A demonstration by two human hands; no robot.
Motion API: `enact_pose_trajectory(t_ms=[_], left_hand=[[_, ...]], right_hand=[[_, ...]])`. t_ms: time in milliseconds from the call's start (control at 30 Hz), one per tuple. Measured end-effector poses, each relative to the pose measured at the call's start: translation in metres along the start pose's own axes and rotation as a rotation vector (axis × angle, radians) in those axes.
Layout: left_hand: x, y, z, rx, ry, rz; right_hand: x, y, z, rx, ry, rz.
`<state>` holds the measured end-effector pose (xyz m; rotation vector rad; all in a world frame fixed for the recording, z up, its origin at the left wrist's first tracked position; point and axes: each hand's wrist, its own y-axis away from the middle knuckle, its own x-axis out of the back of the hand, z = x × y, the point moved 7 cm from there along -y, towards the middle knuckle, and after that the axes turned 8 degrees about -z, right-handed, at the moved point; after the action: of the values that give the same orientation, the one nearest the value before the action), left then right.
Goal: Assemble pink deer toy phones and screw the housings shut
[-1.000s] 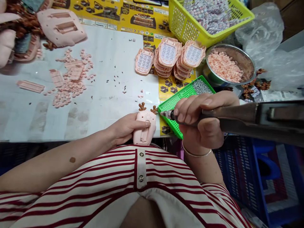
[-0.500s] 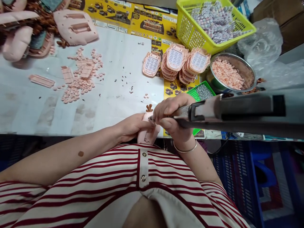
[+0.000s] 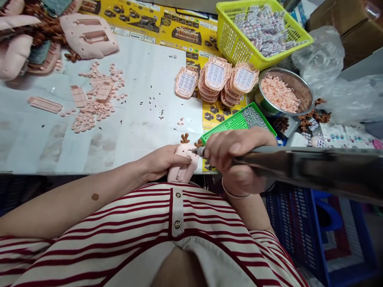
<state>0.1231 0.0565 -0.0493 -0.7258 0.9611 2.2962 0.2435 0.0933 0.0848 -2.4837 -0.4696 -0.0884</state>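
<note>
At the table's front edge, my left hand [image 3: 160, 161] is closed on a pale pink plastic toy shell [image 3: 179, 172] with brown antlers [image 3: 184, 138] at its top. My left thumb lies across the shell's face. My right hand [image 3: 239, 153] wraps round a dark, long-bodied power screwdriver [image 3: 287, 161], which points left. Its tip is close to the shell's upper right, beside small holes; whether it touches I cannot tell. Behind my right hand sits a green tray [image 3: 226, 124] with small silver screws [image 3: 253, 118] at its far end.
Stacked pink keypad panels [image 3: 216, 75] stand beyond the tray. Farther back is a yellow basket [image 3: 242, 44] of printed pieces. A metal bowl [image 3: 311, 99] holds small pink parts. Loose pink rings [image 3: 92, 115] and larger pink shells [image 3: 89, 36] lie left. Blue crates [image 3: 323, 247] stand below right.
My right hand and the screwdriver have shifted right and slightly down, away from the shell's middle. The second antler and more of the green tray now show. My left hand keeps its hold.
</note>
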Motion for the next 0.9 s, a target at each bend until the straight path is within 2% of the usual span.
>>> enact_pose_trajectory(t_ms=[100,200,267,367,500,733,900], left_hand=[[0.001,0.008,-0.006,0.060,0.090,-0.001],[-0.006,0.016,-0.011,0.130,0.116,-0.112],[-0.006,0.018,-0.013,0.145,0.097,-0.139],[0.004,0.015,-0.010,0.085,0.148,-0.028],[0.016,0.010,-0.005,-0.018,0.279,0.122],[0.016,0.004,0.010,-0.172,0.382,0.248],[0.016,0.000,0.014,-0.231,0.406,0.285]], right_hand=[[0.026,0.000,-0.001,0.143,-0.084,0.142],[0.046,0.008,0.019,0.080,-0.010,0.255],[0.052,0.016,0.032,0.018,0.028,0.284],[0.054,0.024,0.046,-0.060,0.072,0.278],[0.055,0.029,0.058,-0.085,0.095,0.255],[0.053,0.036,0.075,-0.113,0.095,0.192],[0.052,0.033,0.062,-0.063,0.101,0.218]])
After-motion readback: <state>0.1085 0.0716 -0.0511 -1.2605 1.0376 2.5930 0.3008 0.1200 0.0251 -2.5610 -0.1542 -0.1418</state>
